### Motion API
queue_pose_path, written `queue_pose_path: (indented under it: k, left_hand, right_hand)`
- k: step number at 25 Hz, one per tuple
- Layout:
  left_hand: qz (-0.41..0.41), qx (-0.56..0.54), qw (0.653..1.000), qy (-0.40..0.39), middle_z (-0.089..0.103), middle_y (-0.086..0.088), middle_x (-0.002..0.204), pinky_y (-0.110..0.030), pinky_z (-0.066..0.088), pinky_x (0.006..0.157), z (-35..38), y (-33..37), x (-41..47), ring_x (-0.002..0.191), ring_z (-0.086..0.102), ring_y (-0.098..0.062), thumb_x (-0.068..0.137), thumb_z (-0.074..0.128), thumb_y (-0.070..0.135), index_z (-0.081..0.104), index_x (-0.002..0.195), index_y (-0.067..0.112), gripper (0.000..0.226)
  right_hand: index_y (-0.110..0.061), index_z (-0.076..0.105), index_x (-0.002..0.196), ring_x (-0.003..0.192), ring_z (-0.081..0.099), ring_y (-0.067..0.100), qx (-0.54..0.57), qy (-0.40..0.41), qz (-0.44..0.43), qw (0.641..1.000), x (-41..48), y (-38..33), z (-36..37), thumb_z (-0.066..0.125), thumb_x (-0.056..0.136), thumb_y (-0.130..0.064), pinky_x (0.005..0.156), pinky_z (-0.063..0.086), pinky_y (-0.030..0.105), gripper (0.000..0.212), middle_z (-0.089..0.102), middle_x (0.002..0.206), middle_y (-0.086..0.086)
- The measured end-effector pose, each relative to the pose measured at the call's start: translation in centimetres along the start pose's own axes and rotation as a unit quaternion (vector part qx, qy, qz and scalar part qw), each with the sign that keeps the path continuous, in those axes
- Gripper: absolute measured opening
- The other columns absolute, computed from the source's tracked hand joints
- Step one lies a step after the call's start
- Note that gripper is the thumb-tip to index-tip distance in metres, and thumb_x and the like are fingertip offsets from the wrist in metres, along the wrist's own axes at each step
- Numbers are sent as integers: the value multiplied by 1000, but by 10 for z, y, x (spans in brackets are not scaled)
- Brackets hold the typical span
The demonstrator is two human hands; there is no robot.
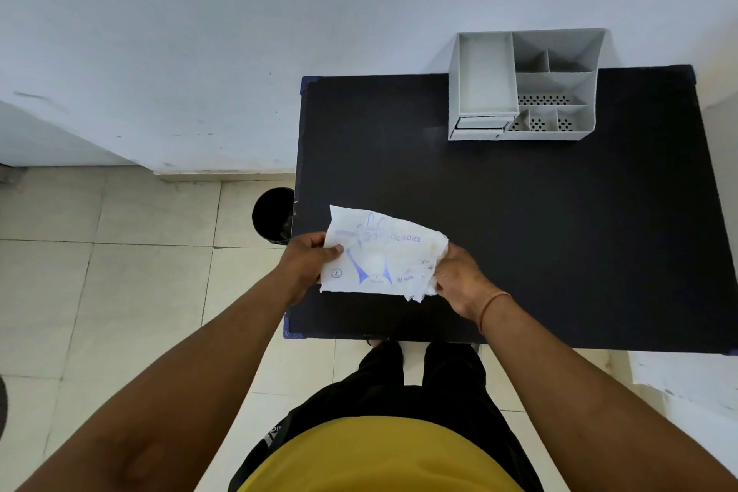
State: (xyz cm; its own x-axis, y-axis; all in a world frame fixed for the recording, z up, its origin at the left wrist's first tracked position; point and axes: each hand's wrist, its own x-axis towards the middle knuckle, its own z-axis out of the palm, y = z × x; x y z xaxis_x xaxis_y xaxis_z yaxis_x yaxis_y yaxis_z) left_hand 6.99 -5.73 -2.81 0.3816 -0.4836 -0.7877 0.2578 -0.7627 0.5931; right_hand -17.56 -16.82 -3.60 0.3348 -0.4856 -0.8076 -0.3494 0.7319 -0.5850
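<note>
A white paper glove packet (383, 252) with blue print and a torn right edge is held above the front left part of the black table (519, 232). My left hand (305, 260) grips its left edge, thumb on top. My right hand (459, 278) pinches the torn right edge. A thin orange band sits on my right wrist.
A grey desk organiser (523, 86) with several compartments stands at the table's back edge against the white wall. A black round bin (273, 214) stands on the tiled floor by the table's left side. A white surface (687, 383) lies at the right.
</note>
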Motion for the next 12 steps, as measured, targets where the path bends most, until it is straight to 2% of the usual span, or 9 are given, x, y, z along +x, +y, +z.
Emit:
queue_pose_path:
  k: [2,3,5,7,8,10,11,12]
  left_hand:
    - [-34,58,996,-58,82,-9,116,-46,66,88,-3,-3,0,101,80,-29,92,81,9,77,121,13,30]
    - [-29,104,993,-54,82,-9,114,-47,65,90,-3,-6,1,102,79,-31,89,83,7,77,118,13,30]
    - [-1,147,989,30,82,-13,111,-47,65,90,-1,-11,7,98,79,-33,85,83,2,79,105,12,23]
    - [5,179,977,117,81,-12,113,-48,64,90,-2,-15,10,95,77,-33,84,82,6,75,100,18,21]
    - [16,226,963,146,80,-10,117,-46,63,89,-4,-15,10,98,75,-34,83,81,9,72,107,20,28]
    - [100,362,907,190,69,-12,130,-43,60,89,-4,-18,7,112,69,-37,76,81,8,59,132,20,62]
    - [169,419,871,193,62,-14,138,-45,59,93,-1,-20,6,120,64,-39,75,81,6,51,144,20,77]
    - [232,470,838,154,55,-14,147,-47,57,98,5,-20,4,130,58,-39,76,79,4,45,153,21,85]
  right_hand:
    - [-13,67,123,102,76,33,19,-54,37,998,-5,4,4,57,91,13,81,66,50,42,78,115,12]
    - [-14,66,122,103,75,30,7,-47,48,998,-6,6,8,60,90,13,79,66,47,42,77,117,11]
    - [-14,72,111,97,76,28,-34,39,19,998,0,14,11,66,87,10,76,66,43,34,78,113,15]
    - [-18,73,101,96,76,29,-39,106,10,994,5,16,7,70,86,7,83,65,46,30,78,107,13]
    - [-20,71,102,97,75,29,-27,94,21,995,6,16,5,71,86,6,87,64,48,30,77,108,11]
    - [-18,69,113,100,74,27,-11,33,54,998,8,15,0,73,87,3,89,64,50,34,75,112,9]
    - [-18,68,115,99,74,26,-16,22,62,998,10,15,0,75,87,1,86,64,48,34,75,112,8]
    - [-18,68,112,96,74,25,-22,32,57,998,14,16,2,77,86,-1,81,65,45,31,75,109,7]
